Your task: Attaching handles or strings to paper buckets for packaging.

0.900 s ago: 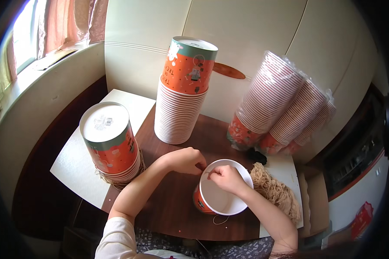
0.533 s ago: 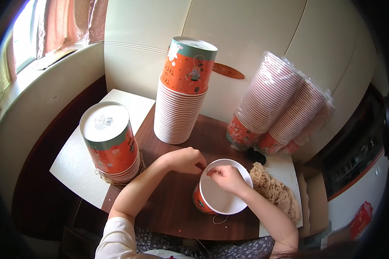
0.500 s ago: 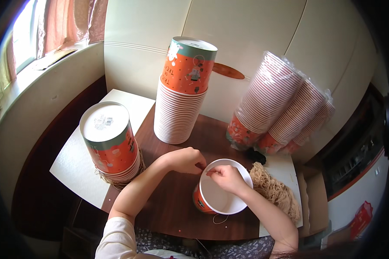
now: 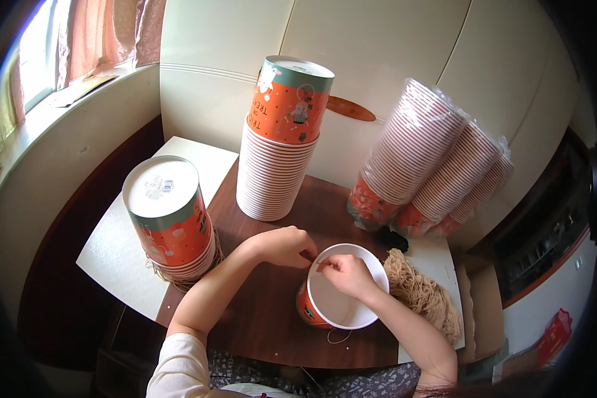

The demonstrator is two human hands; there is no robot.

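Note:
A paper bucket (image 4: 348, 308), white inside and orange outside, stands tilted toward me on the brown table. My left hand (image 4: 286, 247) reaches its far left rim from outside, fingers bent and pinched together against the wall. My right hand (image 4: 348, 273) dips over the opening, thumb and fingertips pinched just inside that same stretch of rim. Whatever the fingertips hold is too small or hidden to make out. A thin loop of cord (image 4: 339, 337) hangs from the bucket's near side.
A bundle of tan cords (image 4: 426, 295) lies right of the bucket. Behind stands a tall upside-down bucket stack (image 4: 276, 166); a shorter stack (image 4: 172, 225) with cords around its base is at left. Plastic-wrapped bucket stacks (image 4: 411, 146) lean at back right, near a black item (image 4: 393, 239).
Almost nothing differs. My right hand has shifted very slightly at the rim; my left hand and the bucket keep their places.

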